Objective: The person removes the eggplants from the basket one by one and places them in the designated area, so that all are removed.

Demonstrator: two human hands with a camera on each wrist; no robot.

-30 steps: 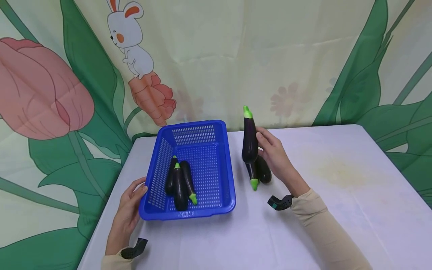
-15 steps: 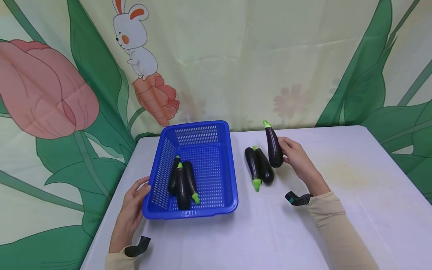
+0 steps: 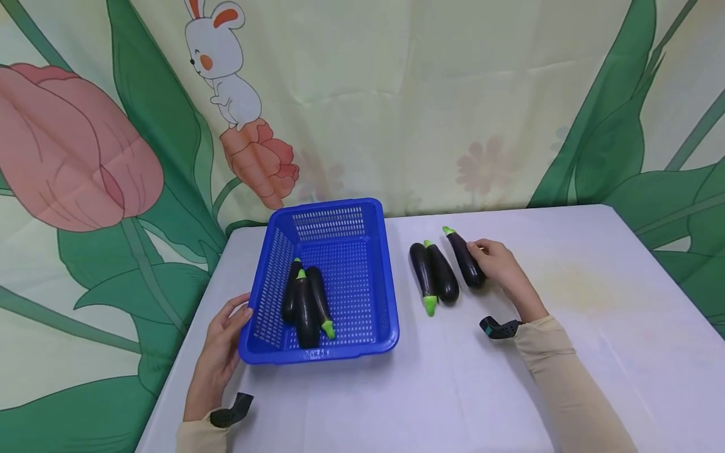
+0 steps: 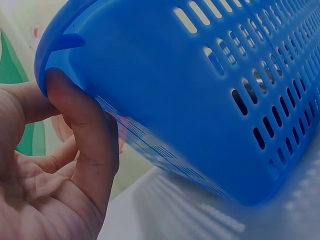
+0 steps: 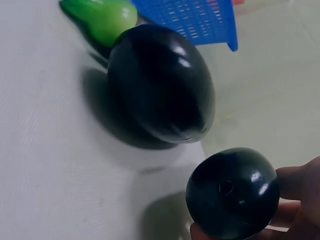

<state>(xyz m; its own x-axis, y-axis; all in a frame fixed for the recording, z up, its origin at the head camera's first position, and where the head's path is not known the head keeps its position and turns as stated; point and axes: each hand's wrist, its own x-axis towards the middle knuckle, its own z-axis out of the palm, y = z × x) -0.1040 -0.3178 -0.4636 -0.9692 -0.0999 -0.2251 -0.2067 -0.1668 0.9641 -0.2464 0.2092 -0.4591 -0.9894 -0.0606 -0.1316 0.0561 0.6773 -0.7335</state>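
A: What can't we make out? In the right wrist view the right hand (image 5: 295,210) is cut off at the corner; we see only fingertips behind the blunt end of the glossy dark purple eggplant with a green stem (image 5: 233,192). In the left wrist view the perforated blue plastic basket (image 4: 210,95) fills the picture, so its contents are hidden there.

B: And the setting? We see a desk under a white cloth (image 3: 595,327), with a faint yellowish stain to the right of the right hand (image 3: 498,264). Behind hangs a printed backdrop of green leaves, a pink tulip and a white rabbit (image 3: 221,69).

A: The held eggplant (image 3: 466,259) lies on the desk, stem pointing away from us, with the right fingers curled round its near, thick end. Two more dark eggplants (image 3: 433,277) lie side by side just left of those fingers, one with its stem toward us.

B: The left hand (image 3: 223,352) grips the basket's (image 3: 317,355) near left corner, thumb (image 4: 82,135) pressed under the rim (image 4: 55,45). Three eggplants in the basket (image 3: 306,302) lie bunched to the right of those fingers.
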